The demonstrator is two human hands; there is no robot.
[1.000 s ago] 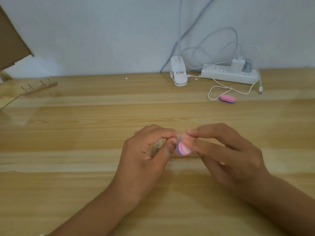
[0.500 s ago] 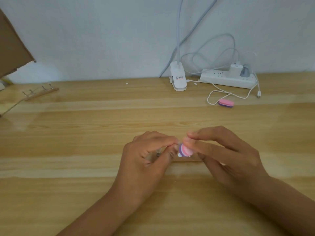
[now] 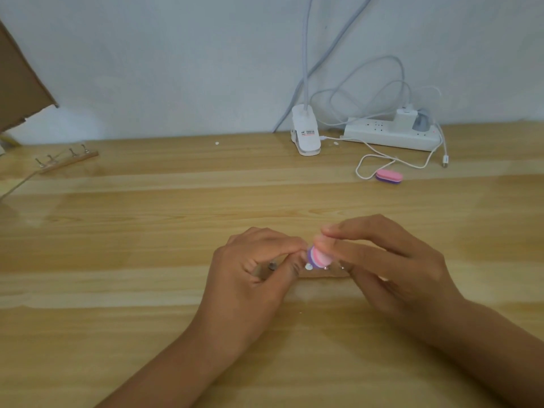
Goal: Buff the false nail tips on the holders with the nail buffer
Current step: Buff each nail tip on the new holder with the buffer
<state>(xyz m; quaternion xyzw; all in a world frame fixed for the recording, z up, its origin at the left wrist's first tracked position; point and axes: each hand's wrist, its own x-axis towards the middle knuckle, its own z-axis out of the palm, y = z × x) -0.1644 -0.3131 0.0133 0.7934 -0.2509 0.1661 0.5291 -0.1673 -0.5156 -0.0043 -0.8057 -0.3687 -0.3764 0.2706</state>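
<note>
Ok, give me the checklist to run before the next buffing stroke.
1. Tool grip: the right hand pinches the nail buffer: ok.
2. Support: the left hand grips the holder: ok.
3. Contact: buffer face on the white nail tip: cannot tell, blurred.
4. Tip seated firmly on the holder: cannot tell.
5. The spare buffer lies far from both hands: ok.

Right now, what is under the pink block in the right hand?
A white nail tip shows below the buffer, by a wooden holder strip on the table. The left hand and right hand cover most of the strip, so other tips cannot be seen.
</note>
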